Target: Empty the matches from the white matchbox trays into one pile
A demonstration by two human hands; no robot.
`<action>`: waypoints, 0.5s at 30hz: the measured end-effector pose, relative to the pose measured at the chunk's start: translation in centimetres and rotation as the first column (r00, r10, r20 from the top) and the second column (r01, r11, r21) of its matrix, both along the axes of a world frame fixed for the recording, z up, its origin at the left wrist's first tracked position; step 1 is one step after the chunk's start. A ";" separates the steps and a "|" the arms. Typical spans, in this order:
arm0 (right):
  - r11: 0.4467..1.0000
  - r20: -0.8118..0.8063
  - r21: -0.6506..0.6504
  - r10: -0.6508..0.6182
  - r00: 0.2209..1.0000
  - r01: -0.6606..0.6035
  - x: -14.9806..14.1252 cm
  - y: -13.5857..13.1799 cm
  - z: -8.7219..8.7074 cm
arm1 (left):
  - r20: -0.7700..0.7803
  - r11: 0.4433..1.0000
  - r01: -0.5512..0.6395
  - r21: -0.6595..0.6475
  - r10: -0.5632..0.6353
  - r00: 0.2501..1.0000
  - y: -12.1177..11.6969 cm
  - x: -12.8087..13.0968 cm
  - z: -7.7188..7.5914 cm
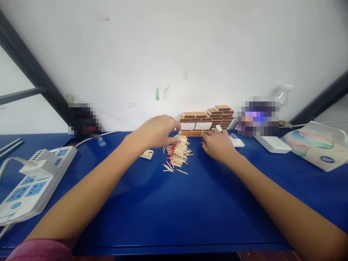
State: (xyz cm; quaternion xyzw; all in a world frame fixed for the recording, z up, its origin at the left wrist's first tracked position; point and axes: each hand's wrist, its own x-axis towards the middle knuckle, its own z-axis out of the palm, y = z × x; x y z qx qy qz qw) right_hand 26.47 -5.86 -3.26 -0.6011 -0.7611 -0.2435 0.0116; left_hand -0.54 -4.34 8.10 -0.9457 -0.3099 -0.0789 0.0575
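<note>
My left hand (pixel 160 132) hovers over the left side of a heap of loose red-tipped matches (pixel 179 152). Its thumb and forefinger are apart, with nothing clearly between them. Behind the heap, brown matchboxes (pixel 197 115) are stacked against the wall, and a row of white panels shows in the stack. My right hand (pixel 219 145) is by the front of the stack, its fingers curled. A small white piece (pixel 218 128) shows just behind those fingers; whether they grip it is hidden. Beside my left wrist lies a small tray of matches (pixel 147 154), partly covered.
On the blue table (pixel 174 210), a white power strip (pixel 40 185) with a plugged-in cable stands at left. To the right are a flat white piece (pixel 238 142), a white box (pixel 273 144) and a tissue pack (pixel 315 145). Blurred objects stand near the wall on both sides.
</note>
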 end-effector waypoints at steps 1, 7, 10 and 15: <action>1.000 -0.002 0.003 -0.015 1.000 0.015 0.2 0.0 0.0 | 0.002 1.000 0.000 0.001 0.000 1.000 0.0 0.0 0.0; 0.999 0.003 0.042 0.015 1.000 -0.015 0.0 -0.5 0.4 | 0.018 1.000 0.013 0.010 -0.013 1.000 -0.1 -0.1 0.2; 0.986 -0.047 0.108 0.136 0.990 -0.130 -1.2 -1.1 1.2 | 0.051 0.999 0.019 0.039 -0.021 0.998 -0.7 -0.3 0.9; 0.918 -0.298 0.205 0.388 0.872 -0.339 -4.1 -3.1 2.8 | 0.193 0.996 0.045 0.074 -0.059 0.979 -2.3 -1.9 3.9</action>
